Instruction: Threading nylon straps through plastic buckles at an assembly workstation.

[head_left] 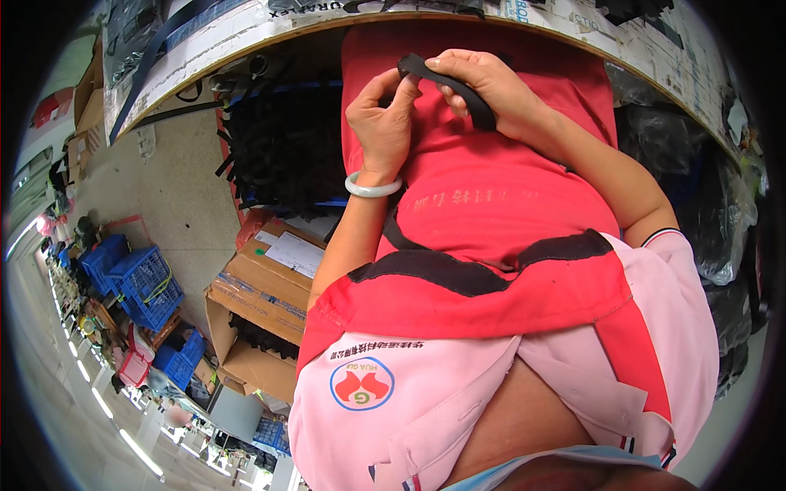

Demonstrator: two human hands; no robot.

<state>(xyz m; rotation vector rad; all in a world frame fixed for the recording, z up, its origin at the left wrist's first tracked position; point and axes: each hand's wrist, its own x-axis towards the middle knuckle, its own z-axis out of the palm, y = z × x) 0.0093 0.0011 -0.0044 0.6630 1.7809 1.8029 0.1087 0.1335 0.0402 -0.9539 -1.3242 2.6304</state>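
Both hands are on a short black strap (pixel 449 72) above the lap of my red apron (pixel 499 188). My left hand (pixel 381 123), with a pale bangle (pixel 373 185) at its wrist, pinches one end of the strap between thumb and finger. Thumb on top and fingers curled beneath, my right hand (pixel 491 86) grips the strap a little farther along. From there the strap bends down, and its other end hangs below the right fingers. Small details at the pinched end are too dark to make out.
A table edge (pixel 315 26) curves across the top. Beneath it at the left lies a dark heap of black straps (pixel 282 147). An open cardboard box (pixel 266 282) stands by my left side, with blue crates (pixel 147 286) farther left. Plastic-wrapped bundles (pixel 725 221) are at the right.
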